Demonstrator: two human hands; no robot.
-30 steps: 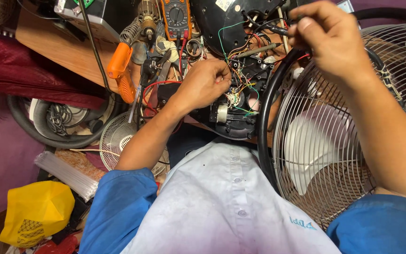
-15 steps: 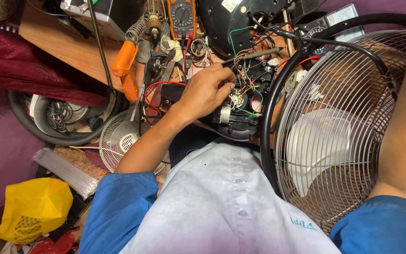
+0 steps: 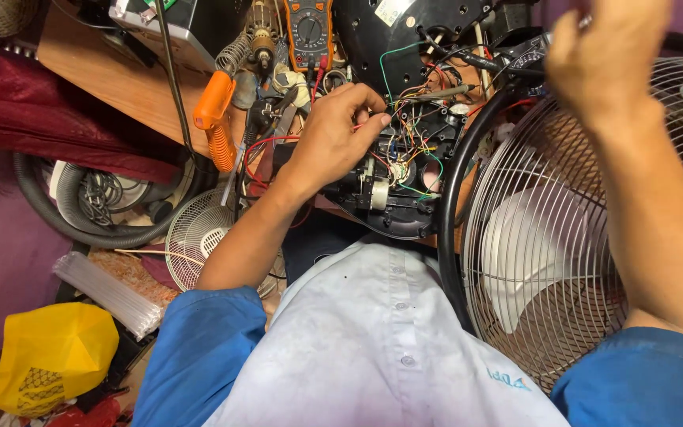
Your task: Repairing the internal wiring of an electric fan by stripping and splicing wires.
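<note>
My right hand (image 3: 606, 59) has lifted off the wiring (image 3: 416, 138), now raised and blurred above the fan guard (image 3: 563, 237); its grip I cannot tell. My left hand (image 3: 333, 138) stays on the motor housing (image 3: 389, 190), fingers pinching wires.

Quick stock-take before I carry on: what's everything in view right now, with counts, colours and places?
Wired assembly: one, black with coloured wires, centre of the bench.
Large fan guard: one, metal wire with a black rim, right.
Small fan grille: one, white, below the bench edge.
Multimeter: one, orange and black, top centre.
Orange-handled tool: one, on the bench, left of the assembly.
Hose: one, grey, coiled at left.
Yellow bag: one, bottom left.
Red cloth: one, left.
Left hand: on the wired assembly, fingertips among the wires.
Right hand: raised over the fan guard, blurred.
</note>
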